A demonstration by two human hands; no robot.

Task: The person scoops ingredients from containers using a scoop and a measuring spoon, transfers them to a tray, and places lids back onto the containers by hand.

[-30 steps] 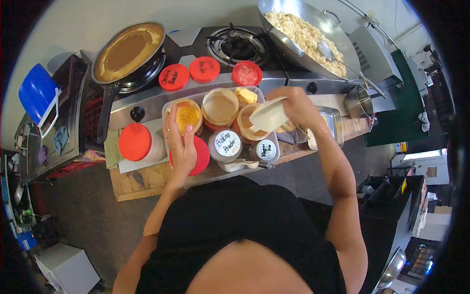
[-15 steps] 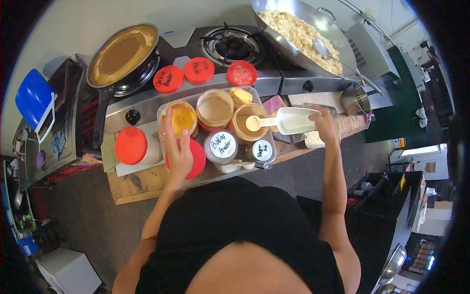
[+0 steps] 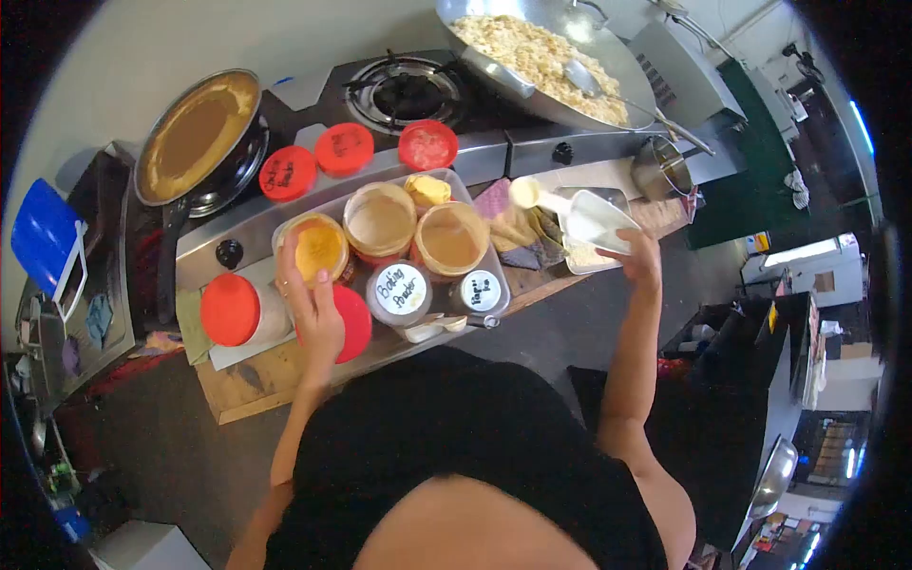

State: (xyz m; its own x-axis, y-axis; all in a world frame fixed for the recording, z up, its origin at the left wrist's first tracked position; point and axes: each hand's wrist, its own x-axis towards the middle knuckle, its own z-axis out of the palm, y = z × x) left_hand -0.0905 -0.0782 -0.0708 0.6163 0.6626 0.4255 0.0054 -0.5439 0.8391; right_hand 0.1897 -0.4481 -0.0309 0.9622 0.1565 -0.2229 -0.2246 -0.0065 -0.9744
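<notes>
My left hand (image 3: 315, 309) curls its fingers and thumb about the near-left side of an open jar of yellow powder (image 3: 321, 249). Under that hand is a red lid (image 3: 350, 325). In my right hand (image 3: 638, 255) is a white scoop (image 3: 595, 222), tilted, with white powder in it. A small cream measuring scoop (image 3: 524, 193) sticks out to the left from the white scoop; how it is held is hidden. Both scoops are above a folded cloth (image 3: 520, 228) and a metal tray (image 3: 608, 262). Open jars of pale powder (image 3: 380, 220) and brownish powder (image 3: 451, 239) stand between my hands.
A plastic bin (image 3: 486, 249) holds the jars, including ones marked baking powder (image 3: 399, 290) and paprika (image 3: 481, 292). Red lids (image 3: 427, 144) lie along the stove edge. Behind are a frying pan (image 3: 249, 84), a burner (image 3: 404, 92) and a wok (image 3: 629, 81) of food.
My right hand has carried the scoops off to the right, away from above the brownish powder jar. My left hand stays at the yellow powder jar. The whole view has shifted.
</notes>
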